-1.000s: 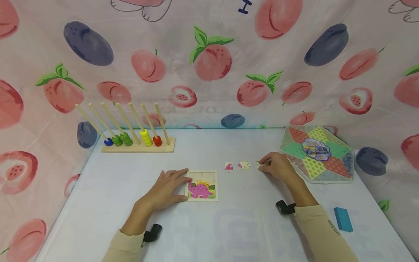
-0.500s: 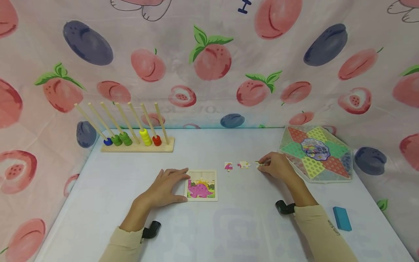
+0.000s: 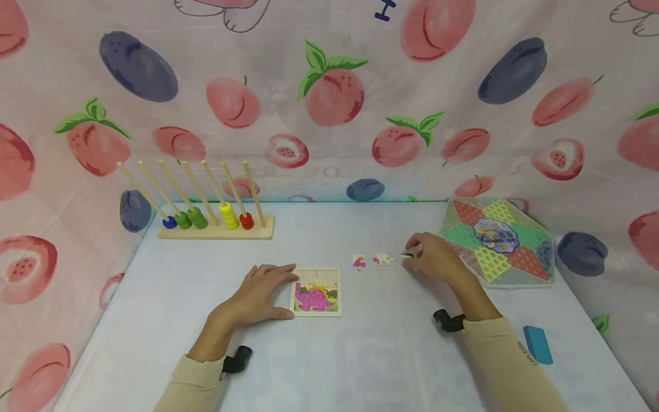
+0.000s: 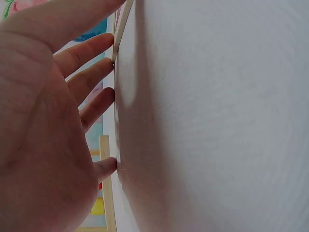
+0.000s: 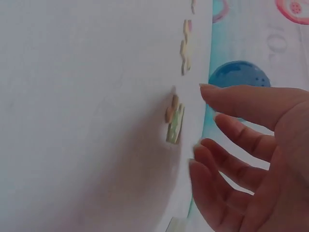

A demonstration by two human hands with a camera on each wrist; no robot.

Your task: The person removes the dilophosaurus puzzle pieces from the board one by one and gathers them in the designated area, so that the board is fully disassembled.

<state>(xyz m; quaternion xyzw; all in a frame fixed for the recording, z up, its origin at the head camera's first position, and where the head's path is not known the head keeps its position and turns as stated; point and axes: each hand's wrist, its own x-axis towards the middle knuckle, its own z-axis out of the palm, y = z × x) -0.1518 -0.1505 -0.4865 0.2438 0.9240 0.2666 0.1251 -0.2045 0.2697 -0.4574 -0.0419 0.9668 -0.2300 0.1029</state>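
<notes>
Three loose puzzle pieces [image 3: 383,260] in a row to the right of the wooden frame [image 3: 316,314], with bare wood showing along its top inside. Right hand [image 3: 435,258] parted around the outermost piece [image 5: 175,126], apparently without a pinch; hard to tell if lying flat or tilted. Likely to skid or flip if nipped off-centre, being thin and small. Could knock the middle piece [image 3: 382,260] askew through too low a sweep leftward. Left hand [image 3: 256,298] relaxed, spread wide against the frame's left edge. Might shove everything sideways and jolt the dinosaur picture [image 3: 315,300] loose through too hard a press.
</notes>
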